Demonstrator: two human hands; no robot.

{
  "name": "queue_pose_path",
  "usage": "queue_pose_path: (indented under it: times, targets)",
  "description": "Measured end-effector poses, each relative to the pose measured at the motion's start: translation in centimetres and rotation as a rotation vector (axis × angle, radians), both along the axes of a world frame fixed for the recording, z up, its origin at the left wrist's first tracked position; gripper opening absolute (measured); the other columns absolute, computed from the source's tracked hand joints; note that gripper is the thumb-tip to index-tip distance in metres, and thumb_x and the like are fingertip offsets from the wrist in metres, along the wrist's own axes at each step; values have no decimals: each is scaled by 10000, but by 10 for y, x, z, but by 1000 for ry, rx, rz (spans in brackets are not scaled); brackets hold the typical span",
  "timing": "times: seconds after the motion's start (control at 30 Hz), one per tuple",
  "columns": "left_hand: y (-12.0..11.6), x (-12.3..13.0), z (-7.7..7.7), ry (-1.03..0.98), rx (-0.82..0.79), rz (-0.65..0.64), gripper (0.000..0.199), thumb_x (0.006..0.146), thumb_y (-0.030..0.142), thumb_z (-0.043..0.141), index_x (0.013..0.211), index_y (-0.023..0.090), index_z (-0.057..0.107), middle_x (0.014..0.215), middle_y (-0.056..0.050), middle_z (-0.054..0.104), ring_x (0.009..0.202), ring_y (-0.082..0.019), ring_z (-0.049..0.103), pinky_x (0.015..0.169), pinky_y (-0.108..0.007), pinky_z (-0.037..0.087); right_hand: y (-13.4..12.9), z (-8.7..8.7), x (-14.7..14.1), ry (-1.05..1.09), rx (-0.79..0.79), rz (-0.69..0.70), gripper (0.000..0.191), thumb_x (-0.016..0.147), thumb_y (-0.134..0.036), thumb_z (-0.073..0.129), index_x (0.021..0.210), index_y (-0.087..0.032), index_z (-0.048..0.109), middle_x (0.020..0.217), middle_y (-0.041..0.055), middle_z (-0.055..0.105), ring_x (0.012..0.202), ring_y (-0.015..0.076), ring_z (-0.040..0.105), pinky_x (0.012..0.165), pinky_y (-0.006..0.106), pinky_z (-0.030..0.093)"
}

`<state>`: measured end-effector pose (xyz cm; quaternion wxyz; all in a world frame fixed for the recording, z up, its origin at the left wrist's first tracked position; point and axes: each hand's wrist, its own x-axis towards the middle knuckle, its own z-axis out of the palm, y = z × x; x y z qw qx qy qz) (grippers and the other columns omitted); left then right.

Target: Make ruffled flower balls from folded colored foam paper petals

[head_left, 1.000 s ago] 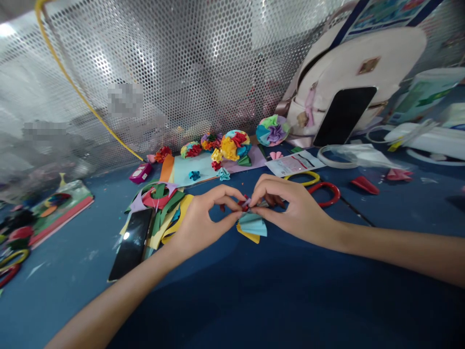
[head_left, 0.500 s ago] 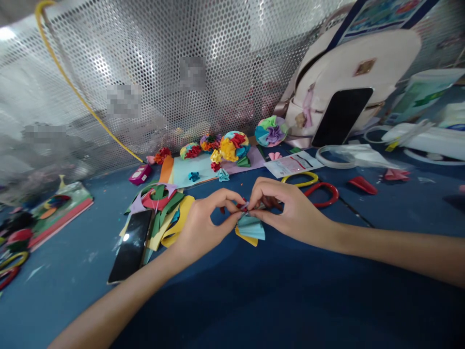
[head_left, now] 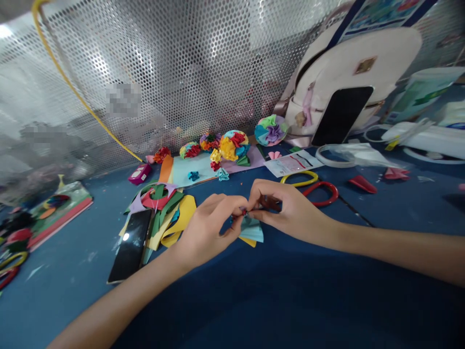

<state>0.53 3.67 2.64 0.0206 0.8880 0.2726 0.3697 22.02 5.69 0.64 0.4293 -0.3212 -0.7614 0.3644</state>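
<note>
My left hand (head_left: pixel 214 228) and my right hand (head_left: pixel 286 208) meet fingertip to fingertip above the blue table. Both are closed in a pinch on a small bunch of pleated paper (head_left: pixel 252 230), light blue with a yellow piece beneath it. Small red and dark bits show between the fingertips; most of the bunch's gathered end is hidden by my fingers. Just behind my right hand lie scissors with one yellow and one red handle loop (head_left: pixel 323 194). Beyond my left hand is a pile of coloured paper offcuts (head_left: pixel 160 206), and a black phone (head_left: pixel 132 245) rests against it.
Folded-paper balls (head_left: pixel 234 145) stand on paper sheets along a perforated metal screen (head_left: pixel 163 63). A white backpack (head_left: pixel 348 63) with a phone (head_left: pixel 343 116) leaning on it stands at the back right. Red folded paper (head_left: pixel 363 184) and a roll of tape (head_left: pixel 336 156) lie right.
My left fingers have curled further over the gathered end of the paper, hiding more of it. My right hand stays nearly in place, and the paper remains pinched between both hands.
</note>
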Motion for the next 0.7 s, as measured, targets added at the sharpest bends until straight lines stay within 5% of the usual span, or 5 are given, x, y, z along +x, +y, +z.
queue_pose_path:
  times: [0.4, 0.7]
  targets:
    - [-2, 0, 3, 79, 59, -28, 247, 953, 44, 542, 1133, 214, 551, 906, -30, 735, 799, -167, 680, 739, -297, 547, 1, 2, 0, -19, -15, 15, 86, 844, -182, 707, 885, -223, 644, 893, -18, 628, 728, 123, 536, 638, 274, 431]
    - [-5, 0, 0, -32, -288, 159, 325, 851, 53, 743, 1075, 248, 610, 770, 64, 701, 747, -141, 694, 763, -273, 537, 4, 5, 1, -50, 18, 99, 112, 884, -213, 698, 797, -215, 627, 811, -22, 615, 695, 123, 542, 627, 277, 413]
